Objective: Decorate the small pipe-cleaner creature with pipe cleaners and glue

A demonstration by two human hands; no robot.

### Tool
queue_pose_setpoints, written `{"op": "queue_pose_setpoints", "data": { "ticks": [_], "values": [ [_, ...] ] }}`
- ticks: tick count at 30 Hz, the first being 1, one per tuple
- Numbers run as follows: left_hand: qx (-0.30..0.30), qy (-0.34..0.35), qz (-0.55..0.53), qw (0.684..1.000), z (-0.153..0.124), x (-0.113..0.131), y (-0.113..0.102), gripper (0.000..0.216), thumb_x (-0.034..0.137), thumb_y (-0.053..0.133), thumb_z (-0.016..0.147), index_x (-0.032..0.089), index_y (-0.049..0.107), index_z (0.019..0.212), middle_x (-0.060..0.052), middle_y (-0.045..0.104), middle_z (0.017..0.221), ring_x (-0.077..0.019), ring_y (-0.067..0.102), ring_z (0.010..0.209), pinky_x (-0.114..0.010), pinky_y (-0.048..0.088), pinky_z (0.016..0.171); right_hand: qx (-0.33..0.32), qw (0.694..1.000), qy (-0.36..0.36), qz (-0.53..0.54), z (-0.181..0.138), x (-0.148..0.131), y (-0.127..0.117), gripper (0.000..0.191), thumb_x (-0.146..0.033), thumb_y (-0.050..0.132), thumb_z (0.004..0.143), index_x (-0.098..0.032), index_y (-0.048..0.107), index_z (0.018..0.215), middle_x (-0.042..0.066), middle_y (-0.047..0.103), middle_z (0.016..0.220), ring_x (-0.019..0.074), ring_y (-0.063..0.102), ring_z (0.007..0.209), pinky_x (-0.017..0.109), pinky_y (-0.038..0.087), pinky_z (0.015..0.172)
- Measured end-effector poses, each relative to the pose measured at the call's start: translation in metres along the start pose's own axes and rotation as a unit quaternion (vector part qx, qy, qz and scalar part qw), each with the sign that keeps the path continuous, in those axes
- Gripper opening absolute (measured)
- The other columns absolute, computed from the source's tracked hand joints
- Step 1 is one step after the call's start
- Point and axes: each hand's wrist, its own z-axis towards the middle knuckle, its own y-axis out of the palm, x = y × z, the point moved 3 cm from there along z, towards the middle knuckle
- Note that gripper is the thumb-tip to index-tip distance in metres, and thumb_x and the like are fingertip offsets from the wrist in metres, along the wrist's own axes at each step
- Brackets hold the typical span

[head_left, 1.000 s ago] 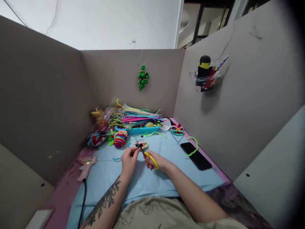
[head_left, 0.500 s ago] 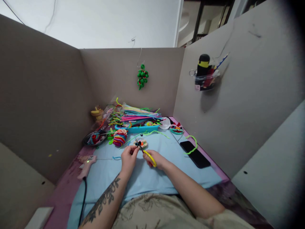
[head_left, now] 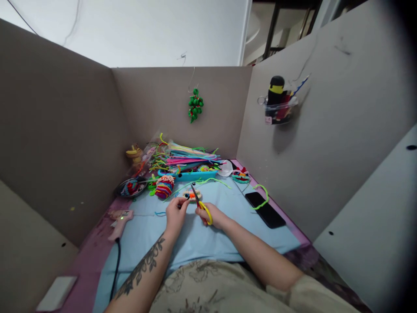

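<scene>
My right hand (head_left: 208, 214) grips scissors (head_left: 196, 195) with yellow handles, blades pointing up and away from me. To its left, my left hand (head_left: 176, 212) is closed in a pinch; a tiny dark bit shows at its fingertips, too small to name. Just beyond both hands lies a small cream, orange and blue fuzzy piece (head_left: 196, 194), partly covered by the blades. A striped multicoloured fuzzy bundle (head_left: 164, 188) sits to the left of it. One long green pipe cleaner (head_left: 215, 179) stretches across the blue cloth (head_left: 224, 248) behind.
Many pipe cleaners (head_left: 192, 161) are heaped over a blue tray (head_left: 187, 176) at the back. A pink glue gun (head_left: 121, 224) with a lit light and cord lies left. On the right is a black phone (head_left: 267, 211). Grey partitions (head_left: 179, 104) enclose the table.
The scissors have drawn slightly away from my left fingertips, and their blades now point more upright. My left hand stays pinched in nearly the same place. The view has shifted a little.
</scene>
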Motion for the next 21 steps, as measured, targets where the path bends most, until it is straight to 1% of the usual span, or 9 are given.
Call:
{"op": "queue_pose_setpoints", "data": {
  "ticks": [6,8,10,12,13,14,16,18,21],
  "values": [
    [0.005,0.008,-0.004,1.000,-0.001,0.002,-0.002,0.020,0.037,0.057,0.075,0.017,0.062,0.073,-0.004,0.061,0.073,-0.0165,0.056,0.068,-0.028,0.046,0.063,-0.027,0.997,0.025,0.071,-0.004,-0.003,-0.002,0.034,-0.049,0.059,0.069,-0.017,0.046,0.073,-0.007,0.045,0.049,0.0068,0.042,0.038,0.019,0.034,0.039],
    [0.004,0.009,-0.005,1.000,0.002,0.003,-0.007,0.020,0.036,0.058,0.074,0.017,0.063,0.075,-0.004,0.062,0.075,-0.0170,0.057,0.071,-0.028,0.046,0.065,-0.006,0.997,0.013,0.081,-0.005,-0.007,-0.008,0.030,-0.044,0.060,0.069,-0.017,0.049,0.079,-0.006,0.046,0.054,0.0070,0.043,0.042,0.020,0.037,0.043],
    [0.019,-0.017,-0.014,1.000,0.010,-0.002,-0.018,0.021,0.036,0.059,0.073,0.017,0.064,0.079,-0.005,0.063,0.078,-0.0175,0.058,0.073,-0.028,0.046,0.065,0.046,0.997,-0.009,0.057,-0.006,-0.012,-0.022,0.027,-0.038,0.058,0.069,-0.017,0.052,0.085,-0.004,0.048,0.061,0.0080,0.045,0.049,0.022,0.040,0.049],
    [0.062,-0.069,-0.040,0.995,0.022,-0.015,-0.036,0.026,0.037,0.060,0.071,0.015,0.064,0.085,-0.006,0.065,0.080,-0.0174,0.058,0.073,-0.028,0.046,0.065,0.125,0.991,-0.029,-0.044,-0.009,-0.017,-0.043,0.022,-0.033,0.055,0.071,-0.016,0.055,0.086,-0.001,0.051,0.069,0.0107,0.049,0.058,0.024,0.041,0.057],
    [0.089,-0.090,-0.060,0.990,0.030,-0.023,-0.047,0.030,0.038,0.059,0.071,0.014,0.064,0.088,-0.006,0.065,0.081,-0.0170,0.059,0.073,-0.028,0.047,0.066,0.168,0.977,-0.030,-0.126,-0.012,-0.019,-0.055,0.019,-0.030,0.054,0.072,-0.015,0.056,0.084,0.001,0.053,0.071,0.0127,0.051,0.063,0.025,0.040,0.059],
    [0.117,-0.106,-0.083,0.984,0.038,-0.032,-0.057,0.033,0.038,0.059,0.070,0.014,0.063,0.092,-0.007,0.065,0.082,-0.0165,0.059,0.072,-0.027,0.047,0.065,0.202,0.954,-0.026,-0.218,-0.014,-0.020,-0.067,0.017,-0.028,0.054,0.072,-0.015,0.058,0.081,0.004,0.054,0.074,0.0149,0.052,0.067,0.026,0.039,0.062],
    [0.171,-0.132,-0.089,0.972,0.053,-0.049,-0.077,0.037,0.039,0.059,0.069,0.013,0.062,0.095,-0.006,0.064,0.081,-0.0156,0.059,0.068,-0.028,0.048,0.064,0.231,0.899,0.001,-0.373,-0.019,-0.019,-0.086,0.017,-0.026,0.054,0.072,-0.013,0.062,0.078,0.008,0.056,0.077,0.0190,0.054,0.073,0.028,0.038,0.066],
    [0.192,-0.113,-0.050,0.974,0.067,-0.058,-0.089,0.039,0.037,0.058,0.070,0.013,0.060,0.100,-0.008,0.063,0.091,-0.0170,0.059,0.078,-0.030,0.049,0.071,0.232,0.860,0.042,-0.452,-0.023,-0.015,-0.100,0.020,-0.026,0.052,0.074,-0.012,0.064,0.081,0.011,0.058,0.081,0.0202,0.055,0.074,0.028,0.037,0.067],
    [0.184,-0.021,0.059,0.981,0.082,-0.053,-0.087,0.044,0.033,0.059,0.070,0.016,0.056,0.110,-0.011,0.056,0.110,-0.0207,0.056,0.095,-0.034,0.046,0.082,0.223,0.842,0.068,-0.487,-0.028,-0.009,-0.107,0.024,-0.026,0.050,0.076,-0.012,0.065,0.090,0.012,0.060,0.086,0.0196,0.057,0.077,0.026,0.037,0.068]
  ]
}}
